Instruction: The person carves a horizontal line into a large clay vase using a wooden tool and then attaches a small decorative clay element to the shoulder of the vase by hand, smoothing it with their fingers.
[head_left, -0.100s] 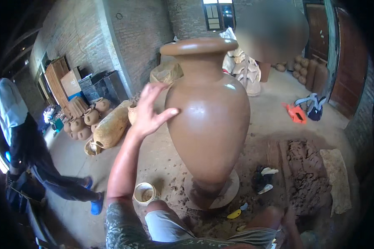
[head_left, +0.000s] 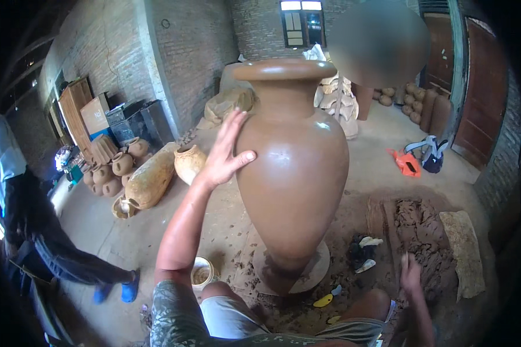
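Centrally, one tall brown clay vase (head_left: 292,179), long axis upright, on a round base (head_left: 321,272). Left hand (head_left: 224,155), the nearer, spread with thumb apart, at the vase's left shoulder; right hand (head_left: 411,274), near right, well apart, its grip impossible to tell.

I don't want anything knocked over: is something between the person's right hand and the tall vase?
Only low clutter: a dark item and pale scraps lie on the floor between the right hand and the vase. Nothing visible rises above them to block the hand.
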`<move>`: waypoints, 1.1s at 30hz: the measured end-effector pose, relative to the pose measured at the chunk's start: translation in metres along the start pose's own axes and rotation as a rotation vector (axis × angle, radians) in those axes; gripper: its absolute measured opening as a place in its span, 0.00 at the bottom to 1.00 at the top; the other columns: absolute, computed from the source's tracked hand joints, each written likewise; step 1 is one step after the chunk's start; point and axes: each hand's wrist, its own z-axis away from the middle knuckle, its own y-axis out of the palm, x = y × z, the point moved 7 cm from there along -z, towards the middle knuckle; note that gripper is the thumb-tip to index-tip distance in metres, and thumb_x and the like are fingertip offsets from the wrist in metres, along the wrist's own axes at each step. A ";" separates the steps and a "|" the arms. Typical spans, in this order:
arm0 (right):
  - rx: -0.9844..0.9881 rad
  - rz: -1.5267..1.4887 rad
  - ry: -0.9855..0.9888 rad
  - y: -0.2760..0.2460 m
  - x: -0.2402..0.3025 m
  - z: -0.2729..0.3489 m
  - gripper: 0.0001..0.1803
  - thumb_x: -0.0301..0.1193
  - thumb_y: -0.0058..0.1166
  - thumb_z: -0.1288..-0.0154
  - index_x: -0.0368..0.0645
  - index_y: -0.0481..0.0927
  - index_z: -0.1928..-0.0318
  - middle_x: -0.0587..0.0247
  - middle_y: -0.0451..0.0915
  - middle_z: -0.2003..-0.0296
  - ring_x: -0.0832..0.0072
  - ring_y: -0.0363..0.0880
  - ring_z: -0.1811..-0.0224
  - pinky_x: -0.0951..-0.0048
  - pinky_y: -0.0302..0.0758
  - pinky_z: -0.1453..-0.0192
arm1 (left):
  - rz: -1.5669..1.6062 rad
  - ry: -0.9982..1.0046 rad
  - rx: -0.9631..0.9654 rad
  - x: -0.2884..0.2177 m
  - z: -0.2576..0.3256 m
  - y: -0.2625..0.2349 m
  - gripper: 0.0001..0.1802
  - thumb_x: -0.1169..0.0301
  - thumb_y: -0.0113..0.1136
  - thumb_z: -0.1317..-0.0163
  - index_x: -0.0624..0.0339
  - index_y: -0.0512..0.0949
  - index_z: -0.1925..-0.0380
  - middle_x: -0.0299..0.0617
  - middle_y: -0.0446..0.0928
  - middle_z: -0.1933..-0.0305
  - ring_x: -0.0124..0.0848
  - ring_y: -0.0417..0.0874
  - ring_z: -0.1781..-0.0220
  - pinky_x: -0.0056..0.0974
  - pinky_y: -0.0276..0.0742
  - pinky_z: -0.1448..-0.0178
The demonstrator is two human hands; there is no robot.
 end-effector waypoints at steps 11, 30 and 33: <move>-0.220 -1.304 -0.951 -0.140 0.428 -0.053 0.11 0.33 0.52 0.17 0.40 0.76 0.45 0.68 0.71 0.68 0.80 0.67 0.66 0.72 0.66 0.62 | 0.157 -0.084 -0.033 -0.002 0.010 0.023 0.58 0.35 0.67 0.41 0.66 0.60 0.22 0.63 0.60 0.19 0.58 0.59 0.17 0.55 0.56 0.16; -0.636 -0.478 -0.752 -0.173 0.332 -0.014 0.25 0.47 0.48 0.17 0.39 0.87 0.59 0.61 0.84 0.70 0.70 0.79 0.67 0.66 0.76 0.56 | -0.091 0.140 -0.010 0.000 -0.012 0.009 0.35 0.48 0.52 0.22 0.58 0.69 0.25 0.56 0.66 0.23 0.51 0.64 0.19 0.56 0.59 0.18; -0.478 0.106 -0.155 -0.193 0.177 0.009 0.30 0.53 0.42 0.16 0.41 0.88 0.56 0.46 0.84 0.69 0.51 0.84 0.65 0.53 0.79 0.54 | 0.150 0.031 0.072 0.011 -0.011 0.029 0.40 0.42 0.44 0.21 0.58 0.62 0.21 0.57 0.62 0.19 0.51 0.63 0.19 0.58 0.58 0.18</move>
